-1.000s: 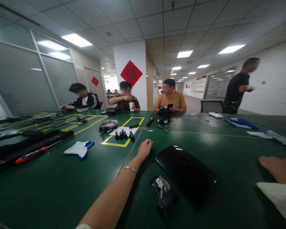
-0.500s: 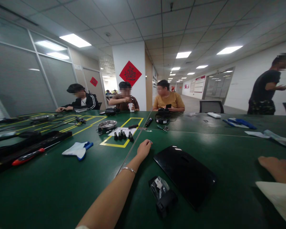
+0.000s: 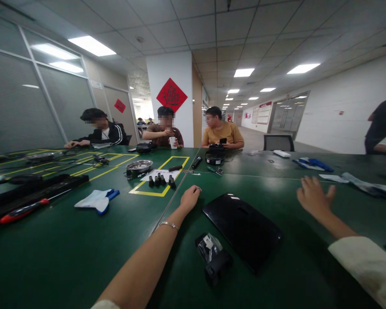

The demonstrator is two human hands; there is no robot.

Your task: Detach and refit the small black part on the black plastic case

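My left hand (image 3: 190,198) rests on the green table (image 3: 67,253) with its fingers curled in a loose fist; nothing shows in it. It lies just left of a flat black panel (image 3: 242,229). My right hand (image 3: 313,198) hovers above the table to the right of the panel, fingers spread and empty. A small black part with a clear plastic bag (image 3: 212,255) lies in front of the panel, near my left forearm.
A yellow-taped rectangle (image 3: 161,178) holds several small black pieces, a paper and a metal bowl (image 3: 139,165). White and blue gloves (image 3: 95,200) and a red-handled screwdriver (image 3: 25,209) lie to the left. Three people sit at the far side; another stands at the right edge.
My right hand has lifted off the table and moved forward and left, its fingers spreading. The left hand has stayed put. The standing person has walked right, partly out of view.
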